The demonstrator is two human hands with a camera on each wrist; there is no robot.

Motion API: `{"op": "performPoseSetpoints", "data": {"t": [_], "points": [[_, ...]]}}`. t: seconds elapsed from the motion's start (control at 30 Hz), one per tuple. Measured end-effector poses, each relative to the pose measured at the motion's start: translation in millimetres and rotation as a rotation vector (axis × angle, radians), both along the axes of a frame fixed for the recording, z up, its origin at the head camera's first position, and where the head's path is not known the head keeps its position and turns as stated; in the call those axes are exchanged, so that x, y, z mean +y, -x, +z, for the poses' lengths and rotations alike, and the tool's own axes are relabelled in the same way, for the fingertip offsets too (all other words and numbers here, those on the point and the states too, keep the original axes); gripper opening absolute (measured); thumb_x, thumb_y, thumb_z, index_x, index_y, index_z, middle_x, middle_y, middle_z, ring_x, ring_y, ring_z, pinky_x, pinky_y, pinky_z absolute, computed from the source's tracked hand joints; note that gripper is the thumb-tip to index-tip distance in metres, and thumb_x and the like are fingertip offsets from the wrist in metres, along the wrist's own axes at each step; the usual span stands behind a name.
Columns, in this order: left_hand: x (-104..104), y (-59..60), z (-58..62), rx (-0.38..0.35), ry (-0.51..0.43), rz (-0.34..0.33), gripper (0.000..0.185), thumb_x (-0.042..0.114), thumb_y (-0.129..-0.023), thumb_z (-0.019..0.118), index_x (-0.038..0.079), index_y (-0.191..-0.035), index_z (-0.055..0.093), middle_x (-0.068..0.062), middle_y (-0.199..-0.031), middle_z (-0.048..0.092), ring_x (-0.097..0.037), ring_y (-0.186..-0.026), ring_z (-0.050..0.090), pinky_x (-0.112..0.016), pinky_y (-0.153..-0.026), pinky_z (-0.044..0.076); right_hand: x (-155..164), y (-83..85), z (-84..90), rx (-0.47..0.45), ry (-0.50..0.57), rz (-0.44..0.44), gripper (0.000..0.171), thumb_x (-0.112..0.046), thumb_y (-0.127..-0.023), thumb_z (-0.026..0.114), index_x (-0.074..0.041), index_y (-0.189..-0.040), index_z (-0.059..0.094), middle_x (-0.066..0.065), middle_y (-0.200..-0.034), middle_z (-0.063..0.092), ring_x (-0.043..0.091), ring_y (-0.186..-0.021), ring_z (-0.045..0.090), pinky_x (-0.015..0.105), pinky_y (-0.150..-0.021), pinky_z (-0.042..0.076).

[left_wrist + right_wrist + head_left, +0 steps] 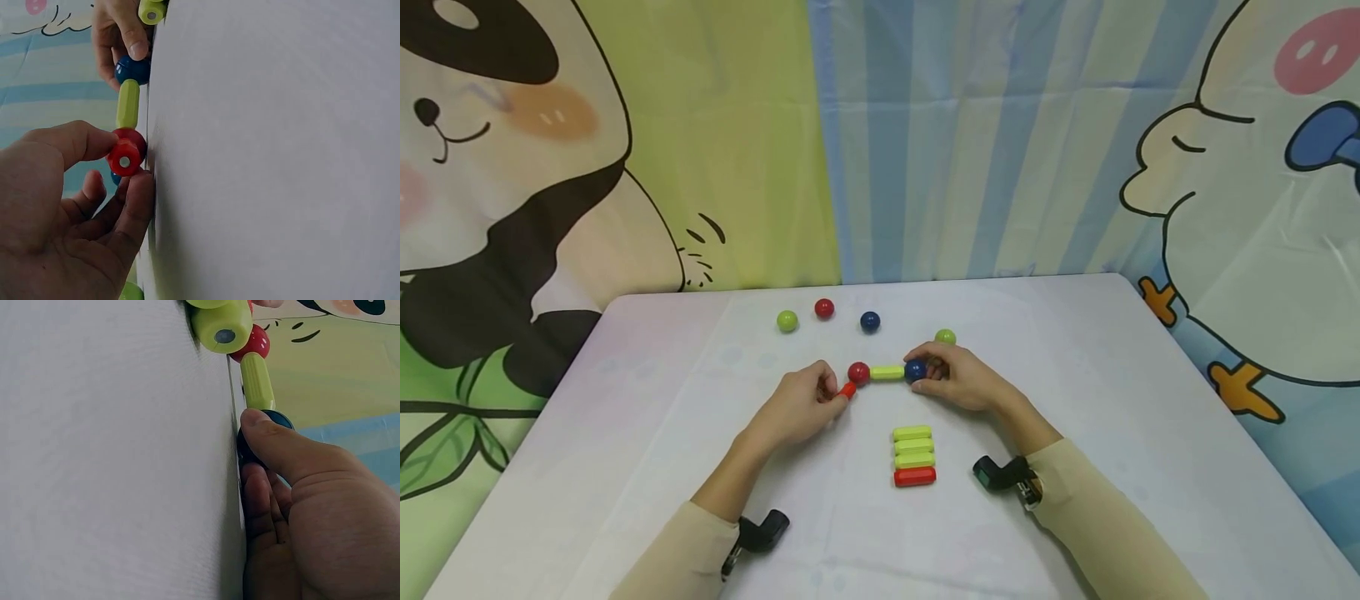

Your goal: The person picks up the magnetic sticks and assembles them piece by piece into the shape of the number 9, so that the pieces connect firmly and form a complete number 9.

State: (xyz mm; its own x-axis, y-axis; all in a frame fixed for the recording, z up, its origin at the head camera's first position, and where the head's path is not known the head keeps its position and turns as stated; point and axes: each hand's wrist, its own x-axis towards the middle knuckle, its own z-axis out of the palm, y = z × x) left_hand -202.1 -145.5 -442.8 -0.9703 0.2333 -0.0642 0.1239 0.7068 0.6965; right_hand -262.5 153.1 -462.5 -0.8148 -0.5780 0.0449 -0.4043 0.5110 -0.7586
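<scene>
On the white table (625,433) lies a chain: a red ball (858,372), a yellow-green rod (887,372) and a blue ball (914,371). My left hand (805,404) pinches a short red rod (847,389) whose far end is at the red ball (134,139); the rod's metal end (125,161) faces the left wrist camera. My right hand (958,379) grips the blue ball (275,420) between thumb and fingers. Before me lies a stack of three yellow-green rods (913,446) and one red rod (914,477).
Loose balls lie farther back: a green one (787,321), a red one (824,308), a blue one (870,322) and another green one (945,337) just behind my right hand. A cartoon backdrop hangs behind the table.
</scene>
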Motion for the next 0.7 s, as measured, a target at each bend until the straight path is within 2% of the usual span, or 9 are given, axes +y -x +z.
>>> {"op": "performPoseSetpoints", "data": {"t": [0.23,0.4,0.6,0.7], "points": [[0.6,3.3,-4.4,0.005,-0.005,0.014,0.020,0.023,-0.092,0.073,0.014,-0.088,0.055,-0.001,-0.073,0.060,-0.016,-0.066,0.054,-0.030,-0.061,0.042,0.2,-1.6,2.0,-0.003,0.005,-0.007,0.041,-0.020,-0.094,0.077,-0.014,-0.133,0.064,0.002,-0.110,0.064,0.017,-0.090,0.058,0.028,-0.081,0.051],[3.7,5.0,-5.6,0.004,-0.018,-0.011,0.024,0.027,-0.092,0.075,0.014,-0.089,0.055,-0.001,-0.073,0.058,-0.017,-0.067,0.052,-0.029,-0.061,0.041,0.3,-2.3,1.7,0.002,-0.004,-0.037,0.041,-0.020,-0.093,0.078,-0.015,-0.131,0.064,0.002,-0.105,0.063,0.017,-0.089,0.059,0.029,-0.081,0.051],[8.6,7.2,-4.3,0.010,-0.018,0.008,0.025,0.029,-0.092,0.076,0.015,-0.088,0.056,-0.002,-0.073,0.056,-0.017,-0.068,0.052,-0.030,-0.062,0.041,-3.3,-1.3,0.5,0.005,-0.011,-0.040,0.040,-0.023,-0.094,0.078,-0.018,-0.130,0.063,0.002,-0.105,0.064,0.016,-0.090,0.059,0.031,-0.082,0.052],[11.5,9.8,-4.3,0.012,-0.025,-0.004,0.024,0.029,-0.093,0.076,0.014,-0.089,0.056,-0.001,-0.074,0.056,-0.017,-0.069,0.053,-0.030,-0.062,0.042,-3.1,-1.4,1.7,0.021,-0.032,-0.066,0.039,-0.022,-0.094,0.077,-0.019,-0.131,0.063,0.001,-0.104,0.064,0.015,-0.089,0.059,0.031,-0.082,0.051]]}}
